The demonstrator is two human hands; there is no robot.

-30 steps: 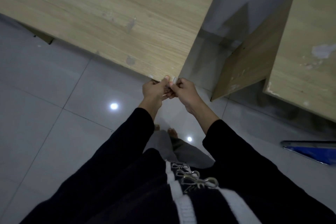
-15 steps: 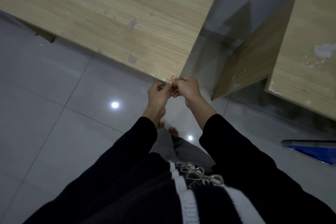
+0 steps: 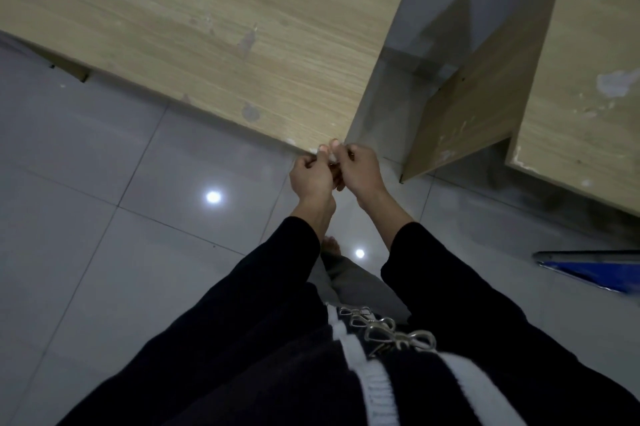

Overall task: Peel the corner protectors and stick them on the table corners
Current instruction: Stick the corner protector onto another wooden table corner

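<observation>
Both hands are working right at the near corner (image 3: pixel 343 145) of the table (image 3: pixel 207 45). Left hand (image 3: pixel 311 180) is curling its fingers, thumb and forefinger pinching a small pale protector (image 3: pixel 333 158). Right hand (image 3: pixel 360 171) is pinching the same protector from the other side, fingers curled, knuckles touching the left hand's. Protector is sitting between the fingertips just below the corner's tip; too small and blurred to tell if it is touching the wood or if its backing is on. A small white speck (image 3: pixel 314 149) is showing on the table edge just left of the hands. Both arms are wearing black sleeves (image 3: pixel 277 280), reaching up from the bottom of the view. Table is showing light wood grain with grey worn patches. A second table (image 3: pixel 595 62) is standing to the right, apart from the first, with a wood side panel (image 3: pixel 478 107) angling down into the gap. Grey tiled floor (image 3: pixel 86 235) is reflecting two light spots (image 3: pixel 213 197). A bare foot (image 3: pixel 330 247) is showing between the forearms. A blue object (image 3: pixel 599 271) is lying on the floor at the right edge, well apart from the hands
</observation>
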